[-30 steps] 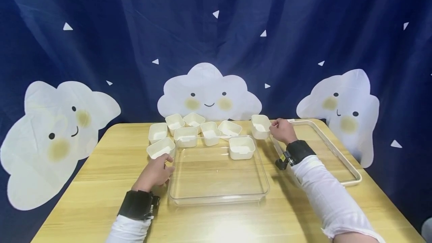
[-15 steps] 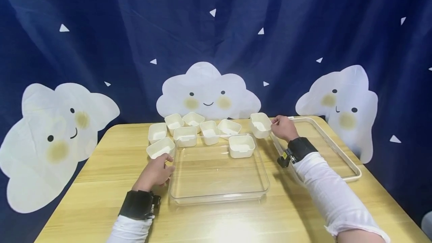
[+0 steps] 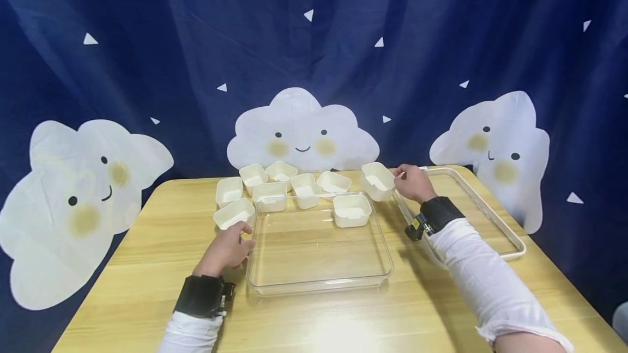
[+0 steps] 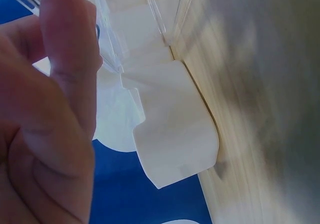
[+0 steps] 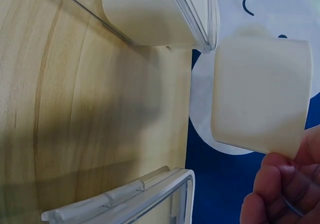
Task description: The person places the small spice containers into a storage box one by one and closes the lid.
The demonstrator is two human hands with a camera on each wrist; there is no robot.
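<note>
My right hand (image 3: 414, 183) pinches a small cream storage bin (image 3: 376, 183) by its right side, raised at the back right of the table. In the right wrist view the held bin (image 5: 260, 93) is tilted, with thumb and fingertips at one corner. My left hand (image 3: 227, 248) is beside the left wall of a clear plastic tray (image 3: 319, 290), its loosely bent fingers overlapping the rim. Inside the tray, at its back right, sits one cream bin (image 3: 351, 211). Another bin (image 4: 175, 124) stands just beyond my left fingers in the left wrist view.
Several cream bins, among them a narrow one (image 3: 305, 190) and a left one (image 3: 229, 192), cluster behind the tray. A clear lid with a white frame (image 3: 490, 217) lies on the right under my right forearm. A blue curtain (image 3: 314, 59) hangs behind the wooden table (image 3: 147, 266).
The bin in my right hand has tilted more and shifted slightly left, while the hand has moved slightly right. My left hand and the tray stay nearly where they were.
</note>
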